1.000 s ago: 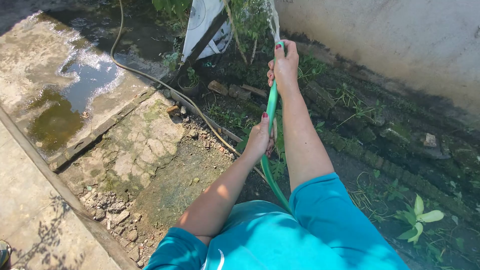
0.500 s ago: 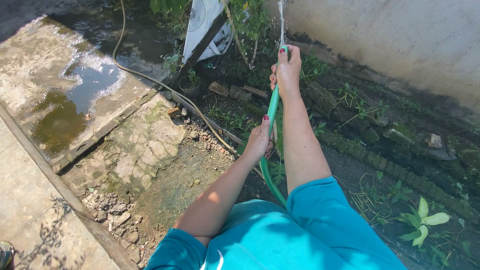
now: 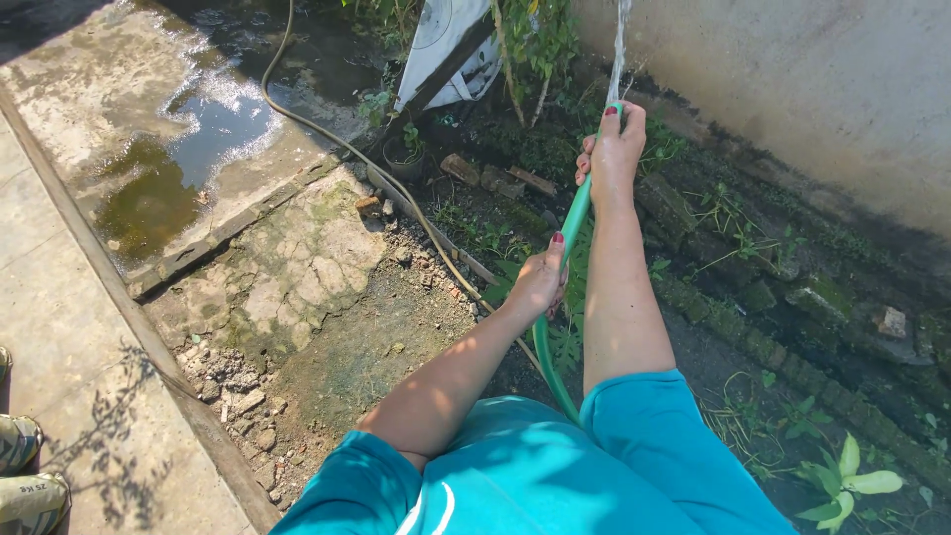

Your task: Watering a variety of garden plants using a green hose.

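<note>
Head view: the right hand (image 3: 614, 149) was clenched around the green garden hose (image 3: 567, 238) at its outlet end, from which a thin stream of water (image 3: 620, 45) rose toward the stained wall (image 3: 792, 89). The left hand (image 3: 541, 282) grasped the same hose lower down, thumb on top, the hose running between the two forearms and curving down toward the teal shirt (image 3: 525, 476). Below the hands lay a damp bed with a row of mossy bricks (image 3: 733, 317) and small weeds; a pale-leaved plant (image 3: 852, 481) grew at lower right. A second, tan hose (image 3: 396, 188) trailed across cracked paving (image 3: 297, 267) beside a puddle (image 3: 188, 149). A white fan housing (image 3: 451, 50) leaned among shrubs at the top. Two shoes (image 3: 25, 476) showed at the lower left edge on the concrete path.
</note>
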